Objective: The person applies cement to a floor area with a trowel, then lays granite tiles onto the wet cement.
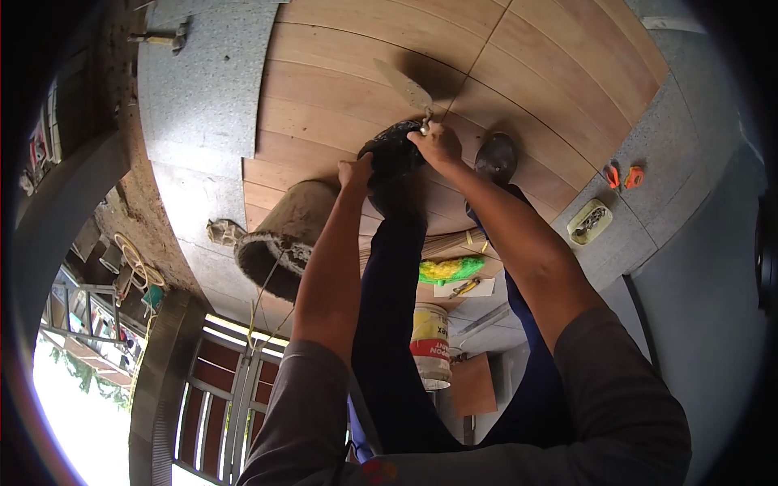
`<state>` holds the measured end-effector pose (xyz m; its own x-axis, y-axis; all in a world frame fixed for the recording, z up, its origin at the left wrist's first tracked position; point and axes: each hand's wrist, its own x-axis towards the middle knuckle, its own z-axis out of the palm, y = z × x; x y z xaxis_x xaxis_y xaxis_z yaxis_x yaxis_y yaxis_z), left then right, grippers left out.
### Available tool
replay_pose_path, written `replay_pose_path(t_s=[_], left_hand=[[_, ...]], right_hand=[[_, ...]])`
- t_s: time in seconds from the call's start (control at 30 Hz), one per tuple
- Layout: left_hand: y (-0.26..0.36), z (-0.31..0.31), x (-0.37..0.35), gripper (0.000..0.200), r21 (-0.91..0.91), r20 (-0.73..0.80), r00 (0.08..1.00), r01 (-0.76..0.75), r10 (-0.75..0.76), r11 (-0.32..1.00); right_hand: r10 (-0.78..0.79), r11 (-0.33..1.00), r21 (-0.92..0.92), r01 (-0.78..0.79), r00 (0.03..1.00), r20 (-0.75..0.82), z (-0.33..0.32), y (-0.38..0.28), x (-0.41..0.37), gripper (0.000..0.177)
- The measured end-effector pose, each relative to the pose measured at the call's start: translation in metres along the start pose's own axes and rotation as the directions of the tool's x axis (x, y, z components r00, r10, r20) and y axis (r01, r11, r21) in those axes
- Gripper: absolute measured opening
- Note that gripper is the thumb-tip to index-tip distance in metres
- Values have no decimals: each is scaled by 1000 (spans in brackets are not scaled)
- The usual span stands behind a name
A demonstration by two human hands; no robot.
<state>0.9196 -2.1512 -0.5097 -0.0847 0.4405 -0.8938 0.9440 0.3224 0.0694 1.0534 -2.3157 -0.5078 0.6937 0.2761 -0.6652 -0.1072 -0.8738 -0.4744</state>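
My right hand (438,147) is closed round the handle of a trowel (408,87), whose blade points up and to the left over the wood-look tiles (340,81). A black container (393,150), its inside dark and glossy, stands by my foot. My left hand (355,172) grips its left rim with closed fingers. My right hand is at the container's right edge. Left of my left forearm, a cement-crusted bucket (288,235) lies tilted with its dark opening toward me.
Orange-handled tool (634,177) and yellowish tray (590,222) lie at right. Between my legs are a green and yellow bundle (450,270), pliers (465,287) and a paint bucket (431,344). A hammer (162,38) lies upper left; a gate (227,397) stands lower left.
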Motion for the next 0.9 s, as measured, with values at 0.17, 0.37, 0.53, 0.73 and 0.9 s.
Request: replay_pose_path(t_s=[0.17,0.37,0.53,0.73,0.9], left_hand=[[-11,8,-1,30,-75,60,995,-73,78,994],[31,77,-88,27,167,55,834,-551,550,818],[93,183,-198,23,364,230,774,-631,590,685],[101,298,-306,31,280,517,711,-666,476,691],[79,247,-308,39,137,456,617,-761,642,634]], right_hand=[[75,997,22,-76,996,47,-1,13,3,31],[70,997,49,-65,992,-108,-120,55,-23,27],[36,995,99,1,930,-366,-224,151,-40,21],[-83,990,-141,30,916,-392,-328,271,-70,28],[102,926,-310,-216,933,-346,-349,333,-120,41]])
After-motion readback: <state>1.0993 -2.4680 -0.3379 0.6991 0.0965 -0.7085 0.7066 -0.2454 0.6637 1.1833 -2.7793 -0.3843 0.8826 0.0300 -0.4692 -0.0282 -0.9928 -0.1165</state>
